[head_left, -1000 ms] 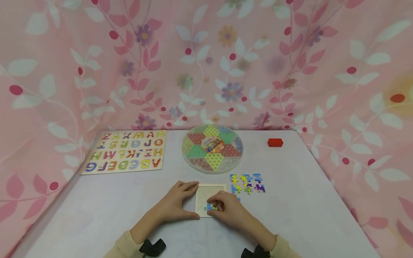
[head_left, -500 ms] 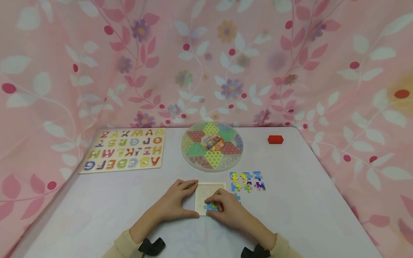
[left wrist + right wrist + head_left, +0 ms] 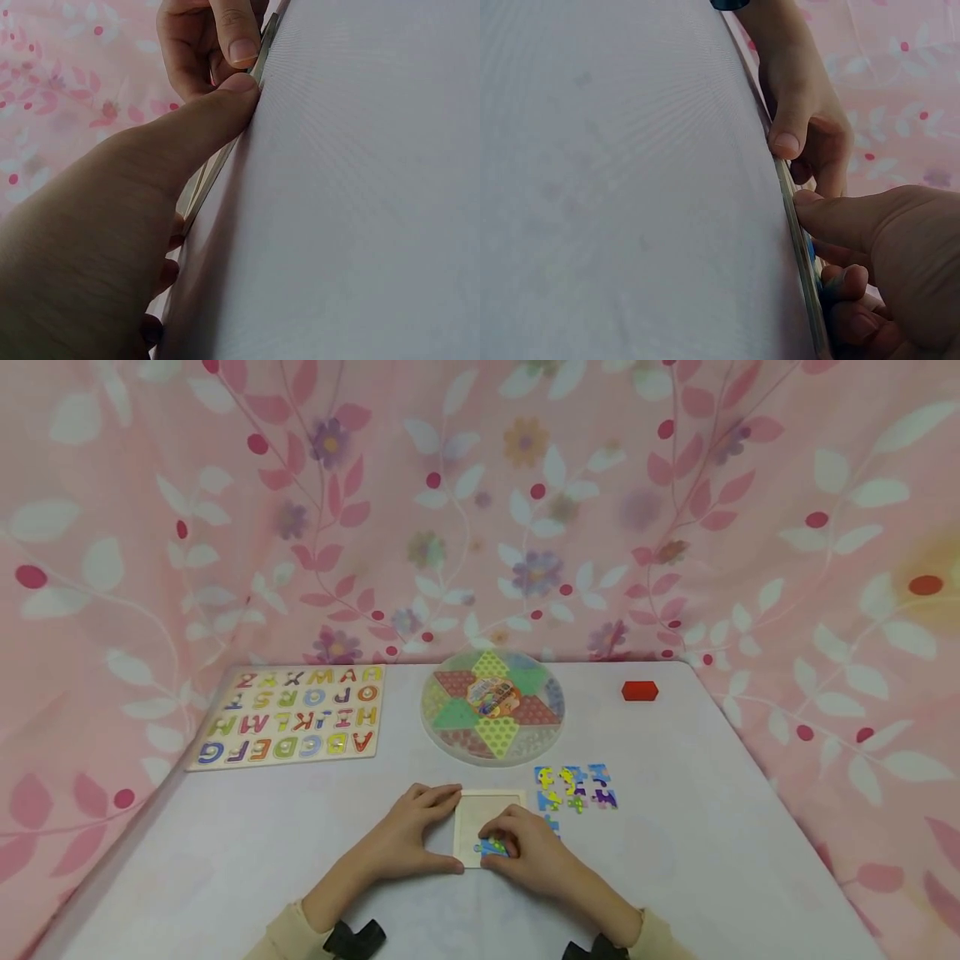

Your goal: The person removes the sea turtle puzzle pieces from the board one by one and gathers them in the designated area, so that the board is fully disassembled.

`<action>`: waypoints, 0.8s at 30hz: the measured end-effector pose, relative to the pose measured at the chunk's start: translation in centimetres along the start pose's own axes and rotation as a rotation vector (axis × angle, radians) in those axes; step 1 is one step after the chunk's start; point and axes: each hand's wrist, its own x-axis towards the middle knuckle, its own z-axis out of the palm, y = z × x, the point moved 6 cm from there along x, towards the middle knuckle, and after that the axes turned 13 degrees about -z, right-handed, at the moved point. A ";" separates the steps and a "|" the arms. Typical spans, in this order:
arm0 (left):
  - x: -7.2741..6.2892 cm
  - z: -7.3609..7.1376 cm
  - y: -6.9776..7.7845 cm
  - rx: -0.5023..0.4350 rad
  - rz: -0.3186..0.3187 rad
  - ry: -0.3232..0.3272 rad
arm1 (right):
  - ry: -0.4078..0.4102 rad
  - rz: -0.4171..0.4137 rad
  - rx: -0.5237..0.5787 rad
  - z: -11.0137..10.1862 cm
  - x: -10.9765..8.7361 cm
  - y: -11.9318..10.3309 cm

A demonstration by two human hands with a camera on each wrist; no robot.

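Note:
My left hand (image 3: 412, 833) holds the left side of a small square wooden puzzle tray (image 3: 487, 804), thumb at its near corner and fingertips at its far corner. Low in that tray lies a blue and green jigsaw piece (image 3: 492, 847), pinched by my right hand (image 3: 536, 852), whose curled fingers cover part of it. In the left wrist view, the left thumb (image 3: 238, 84) presses on the tray's near edge. The right wrist view shows the right thumb (image 3: 808, 199) at the same edge, with a bit of blue (image 3: 811, 247) under the fingers.
Several loose jigsaw pieces (image 3: 575, 803) lie right of the tray, one partly behind the right hand. Farther back are a wooden alphabet board (image 3: 296, 710), a round Chinese checkers board (image 3: 492, 708) and a red block (image 3: 640, 691). A pink floral curtain (image 3: 480, 510) hangs behind the table.
The right fingers have shifted slightly on the jigsaw piece, and more of its green part shows. The left hand stays at the tray's left side. The head view has tilted a little.

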 end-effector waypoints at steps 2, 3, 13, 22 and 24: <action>0.0 0.1 0.1 0.003 0.002 -0.001 | -0.001 0.002 -0.005 0.0 -0.1 0.0; 0.0 0.1 0.2 0.007 0.003 0.002 | 0.000 -0.003 -0.007 0.0 -0.2 0.0; -0.1 -0.1 0.3 0.033 -0.016 -0.003 | 0.005 -0.046 -0.007 0.0 -0.2 -0.3; -0.1 0.0 0.2 0.012 -0.022 -0.006 | -0.004 -0.052 -0.007 -0.1 -0.3 -0.5; -0.1 0.0 0.2 0.009 -0.018 -0.001 | -0.008 -0.047 -0.002 -0.1 -0.3 -0.4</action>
